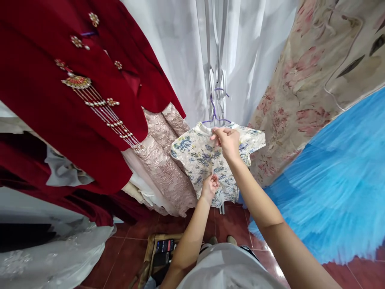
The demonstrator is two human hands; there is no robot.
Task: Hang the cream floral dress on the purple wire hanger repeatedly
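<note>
A small white blouse (183, 146) with a blue and yellow flower print hangs on a purple hanger (214, 110) in front of me. Near the neckline, my right hand (227, 142) pinches the front of the blouse between thumb and fingers. Lower down on the same front, my left hand (210, 187) has its fingers curled closed on the cloth along the middle. Both short sleeves spread out to the sides. The hanger's hook reaches up to a white metal stand (221, 76).
At left hang a dark red garment (99, 108) with beaded ornaments and a pink textured one (164, 168). To the right are a floral cloth (279, 108) and a blue tulle dress (327, 180). A wooden stool (149, 251) holding a phone (165, 245) stands on the red tiled floor (120, 253).
</note>
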